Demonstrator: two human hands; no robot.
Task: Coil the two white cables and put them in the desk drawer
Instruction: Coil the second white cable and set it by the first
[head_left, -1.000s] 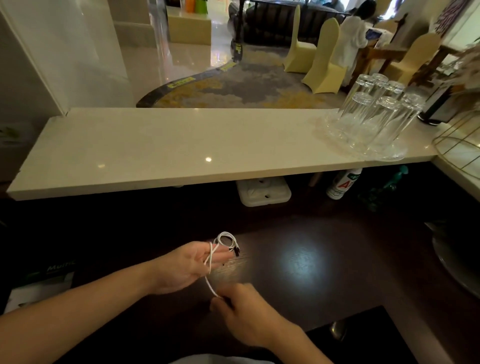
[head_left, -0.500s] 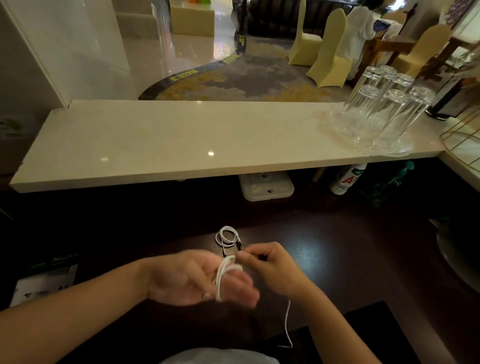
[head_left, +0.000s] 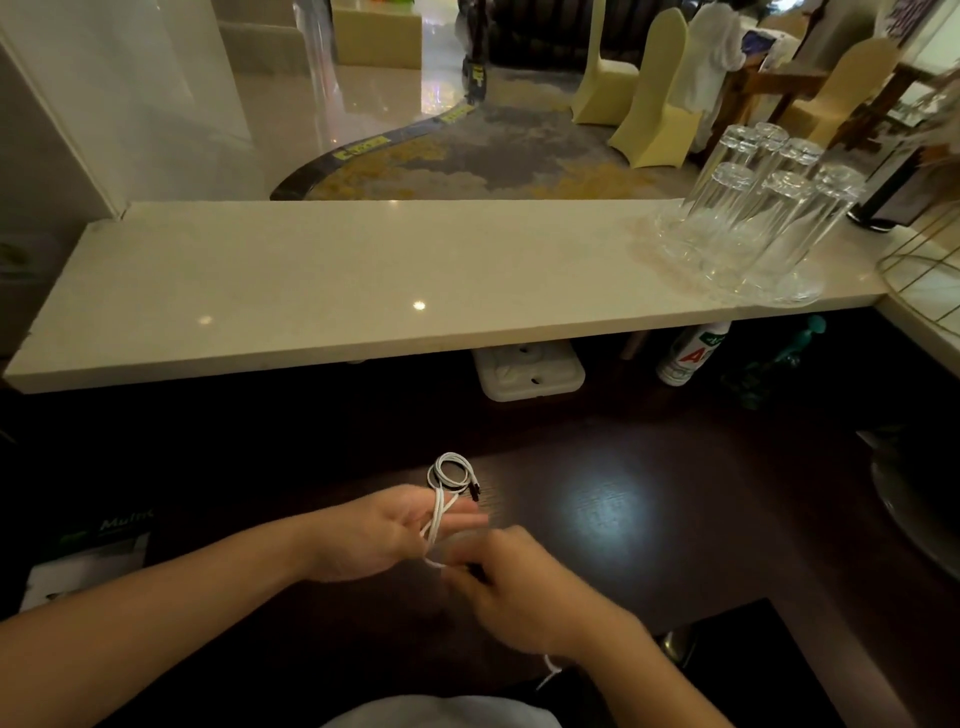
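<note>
Right hand (head_left: 511, 587) motion-blurred, its hold on white cable (head_left: 436, 522) indistinct.

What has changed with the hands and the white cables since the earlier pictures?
The right hand moved from beside the left hand's fingers down to below them, winding the white cable around them. The small coiled white cable stayed on the dark desk.

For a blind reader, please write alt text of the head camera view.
Over a dark desk, the left hand holds white cable looped around its fingers while the blurred right hand winds it. A coiled cable lies just beyond; upturned glasses stand on a pale counter.
</note>
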